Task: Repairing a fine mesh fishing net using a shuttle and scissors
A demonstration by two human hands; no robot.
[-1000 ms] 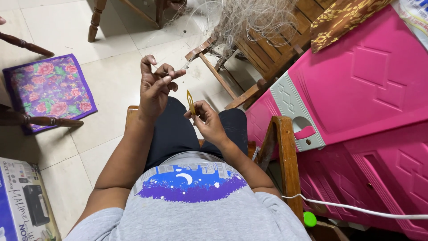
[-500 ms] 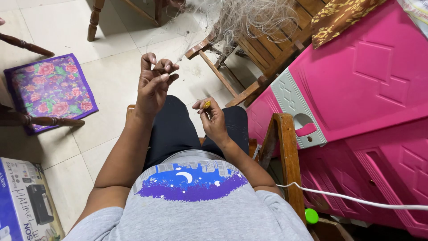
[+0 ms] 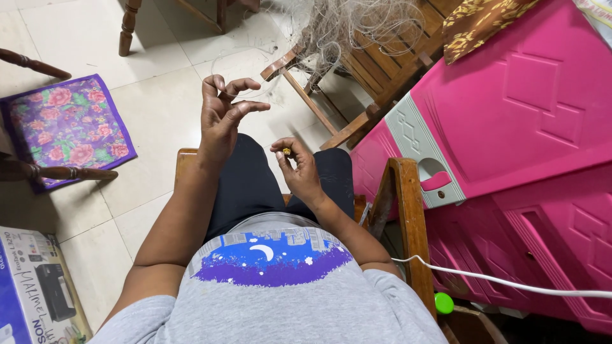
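Pulled my right hand (image 3: 305, 171) back toward my lap, yellow netting needle (image 3: 287, 151) pinched.
Left hand (image 3: 224, 114) stayed above the lap, fingers spread, looping fine line (image 3: 245, 94); its grip released.

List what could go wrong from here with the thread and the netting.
1. The fine line looped around the raised left hand's fingers looks nearly invisible against the pale floor tiles; it could slip off or snag unnoticed.
2. The small yellow tool is pinched only at the right hand's fingertips, so it might drop between the knees.
3. The loose heap of netting drapes over the wooden chair frame, where it may catch on the slats.
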